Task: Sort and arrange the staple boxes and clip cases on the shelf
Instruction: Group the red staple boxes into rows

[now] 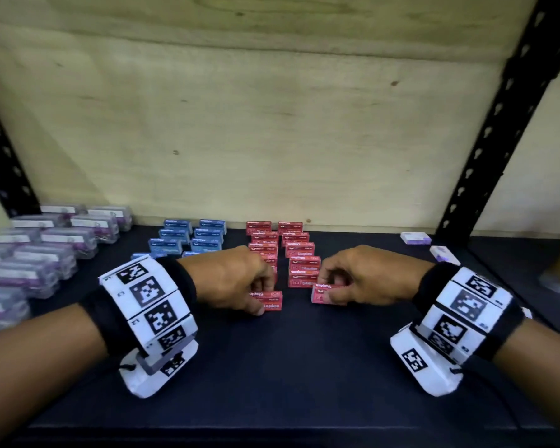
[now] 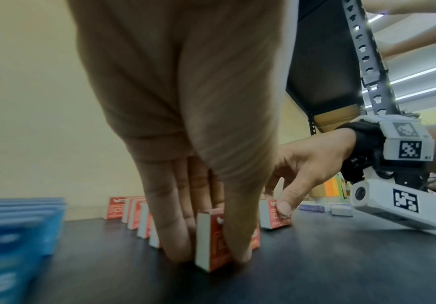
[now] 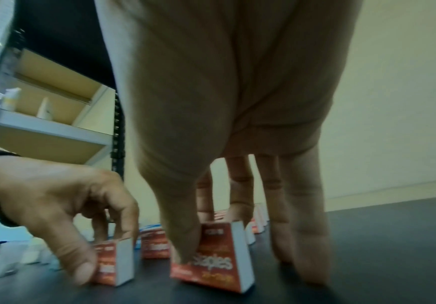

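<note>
A pale plywood back panel [image 1: 272, 130] is filling the space behind the dark shelf surface [image 1: 272, 367], with a black perforated upright [image 1: 495, 124] slanting up on the right and another [image 1: 0, 163] standing at the left edge. Off to the side in the right wrist view, a neighbouring shelf unit [image 3: 53, 131] is showing cardboard-coloured bays, and two pale bottles [image 3: 43, 111] are standing on one of its grey boards. In the left wrist view, bright light strips [image 2: 419, 76] are glowing beyond the upright.

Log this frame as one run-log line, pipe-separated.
left hand grips red staple box on shelf | right hand grips second red box | both at front of red rows
</note>
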